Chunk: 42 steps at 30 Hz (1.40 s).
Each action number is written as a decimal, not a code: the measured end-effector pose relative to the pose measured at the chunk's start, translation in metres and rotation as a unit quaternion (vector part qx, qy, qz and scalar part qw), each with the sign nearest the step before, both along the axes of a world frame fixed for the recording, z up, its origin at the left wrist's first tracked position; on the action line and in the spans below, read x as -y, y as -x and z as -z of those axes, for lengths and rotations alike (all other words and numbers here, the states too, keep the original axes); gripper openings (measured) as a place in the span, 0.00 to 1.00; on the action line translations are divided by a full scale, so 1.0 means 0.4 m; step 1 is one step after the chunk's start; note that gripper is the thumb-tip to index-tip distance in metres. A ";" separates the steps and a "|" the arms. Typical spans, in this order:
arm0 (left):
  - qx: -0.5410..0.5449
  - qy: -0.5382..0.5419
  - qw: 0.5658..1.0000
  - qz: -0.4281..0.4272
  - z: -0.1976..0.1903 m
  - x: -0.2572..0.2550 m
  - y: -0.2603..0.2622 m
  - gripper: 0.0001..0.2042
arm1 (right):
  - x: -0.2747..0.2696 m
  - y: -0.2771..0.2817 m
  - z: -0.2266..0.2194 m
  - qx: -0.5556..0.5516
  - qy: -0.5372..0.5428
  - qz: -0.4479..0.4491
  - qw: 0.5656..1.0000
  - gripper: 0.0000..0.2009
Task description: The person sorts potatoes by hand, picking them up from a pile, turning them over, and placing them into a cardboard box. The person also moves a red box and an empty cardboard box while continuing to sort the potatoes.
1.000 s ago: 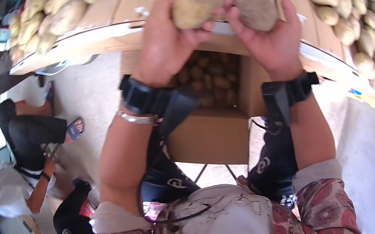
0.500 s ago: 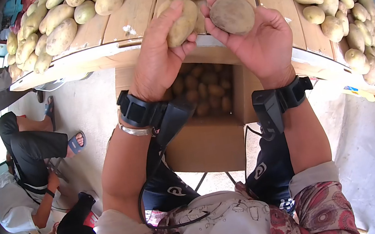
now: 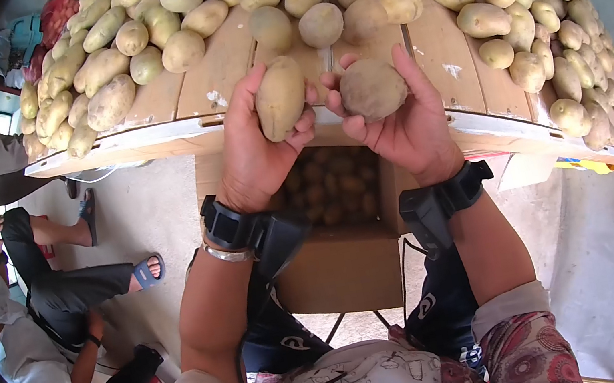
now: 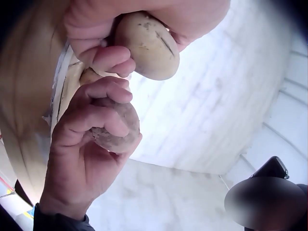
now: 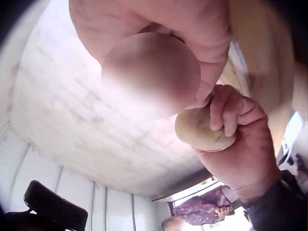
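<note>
potato (image 3: 280, 98), the longer one, lies cradled in your left hand (image 3: 250, 152), your thumb along its outer side and your fingertips curled against its inner side. the relation to mind is just past those inner fingertips: a rounder potato (image 3: 371, 90) sits there, gripped by your right hand (image 3: 413, 133), fingers likewise curled, thumb on the outer side. each is held by the hand nearer to it, and only fingertips lie between them. the longer one points away from you, its long axis roughly in line with your left forearm, far end leaning slightly towards your right fingers. the rounder one looks slightly wider sideways; its direction is hard to tell. loose potatoes (image 3: 186, 51) lie beyond your fingertips on the tabletop (image 3: 460, 89); a box (image 3: 338, 279) with potatoes stands lower, nearer you than your fingers.
</note>
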<state>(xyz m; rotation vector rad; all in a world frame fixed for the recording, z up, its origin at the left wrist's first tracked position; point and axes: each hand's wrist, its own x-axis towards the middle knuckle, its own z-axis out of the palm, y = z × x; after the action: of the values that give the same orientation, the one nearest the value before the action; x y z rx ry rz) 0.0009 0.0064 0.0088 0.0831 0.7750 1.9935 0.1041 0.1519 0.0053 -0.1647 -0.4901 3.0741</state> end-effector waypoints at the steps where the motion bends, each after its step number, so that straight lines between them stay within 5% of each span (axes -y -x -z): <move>1: -0.001 -0.001 1.000 0.001 0.002 0.001 0.003 0.18 | 0.001 0.001 -0.003 -0.001 -0.001 0.001 1.000 0.24; 21: -0.125 0.031 0.991 0.040 -0.008 0.022 -0.001 0.17 | -0.016 -0.001 0.013 -0.016 -0.141 0.027 0.990 0.29; 25: -0.073 -0.019 0.994 0.075 0.004 0.038 0.018 0.17 | -0.031 -0.014 0.000 -0.039 -0.046 -0.020 0.998 0.30; 33: -0.067 -0.105 0.985 0.116 0.013 0.055 0.045 0.19 | -0.078 -0.023 0.027 -0.061 0.025 0.030 0.997 0.28; 36: -0.059 -0.130 0.985 0.101 0.012 0.054 0.046 0.23 | -0.077 -0.017 0.028 -0.066 0.042 0.045 0.996 0.28; 38: -0.023 -0.042 0.999 -0.005 -0.012 0.048 0.032 0.23 | -0.078 -0.018 0.026 -0.064 0.047 0.053 0.995 0.28; 42: -0.102 -0.058 0.993 0.011 -0.011 0.048 0.033 0.25 | -0.090 -0.016 0.024 -0.078 0.048 0.067 0.994 0.28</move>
<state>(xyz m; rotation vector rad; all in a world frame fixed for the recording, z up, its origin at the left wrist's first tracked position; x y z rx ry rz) -0.0123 -0.0130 0.0133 0.3684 0.7826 2.0287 0.1107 0.1878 -0.0044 0.0388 -0.3118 2.9492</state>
